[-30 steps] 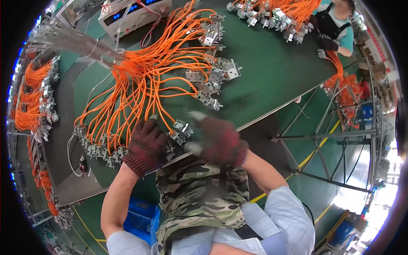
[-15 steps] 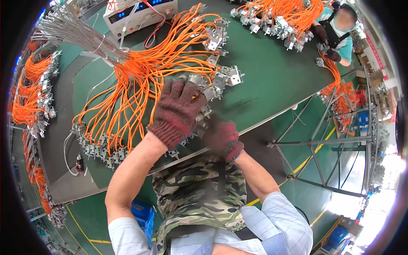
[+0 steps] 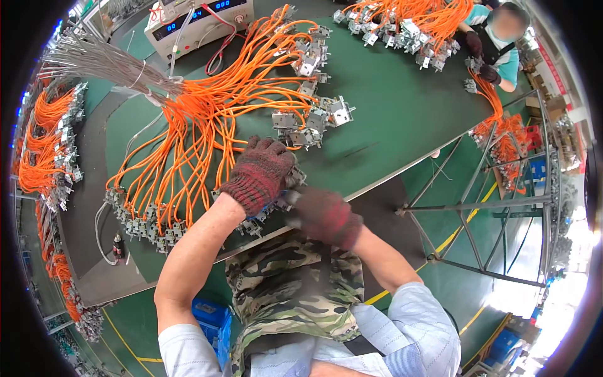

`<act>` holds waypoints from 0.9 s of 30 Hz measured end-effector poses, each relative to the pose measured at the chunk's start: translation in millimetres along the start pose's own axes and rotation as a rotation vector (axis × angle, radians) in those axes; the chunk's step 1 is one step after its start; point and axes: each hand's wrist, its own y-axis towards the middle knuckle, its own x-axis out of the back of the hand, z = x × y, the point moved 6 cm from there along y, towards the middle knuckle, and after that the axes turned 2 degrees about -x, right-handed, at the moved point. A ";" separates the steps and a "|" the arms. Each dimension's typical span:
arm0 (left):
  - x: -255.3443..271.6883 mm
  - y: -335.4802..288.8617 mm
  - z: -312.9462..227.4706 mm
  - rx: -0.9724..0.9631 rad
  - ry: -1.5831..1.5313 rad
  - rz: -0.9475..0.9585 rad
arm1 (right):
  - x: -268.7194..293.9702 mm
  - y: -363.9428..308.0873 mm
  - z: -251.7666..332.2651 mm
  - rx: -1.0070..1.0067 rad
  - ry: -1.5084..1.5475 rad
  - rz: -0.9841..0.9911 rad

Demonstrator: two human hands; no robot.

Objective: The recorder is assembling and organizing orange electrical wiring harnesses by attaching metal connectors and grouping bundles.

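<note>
A large bundle of orange cables fans across the green tabletop, with small silvery metal connectors on the cable ends. My left hand, in a dark red and black knitted glove, is closed with its fingers curled over a metal connector near the table's front edge. Beside it on the right, my right hand, gloved alike, is smeared by motion; its fingers cannot be made out. Beyond my left hand lies a cluster of metal connectors. More connectors lie left of my left forearm.
A power supply with lit displays stands at the back. Grey cable tails extend left from the bundle. Another orange heap lies at the far right, near a co-worker handling cables. A metal frame stands right of the table.
My left hand has drawn nearer to me, uncovering the connectors beyond it. My right hand has moved slightly nearer and turned, its fingers pointing left.
</note>
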 end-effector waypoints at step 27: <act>7.2 -5.9 1.5 0.191 -0.259 -0.184 | 16.7 14.9 -34.9 -0.103 -0.244 0.063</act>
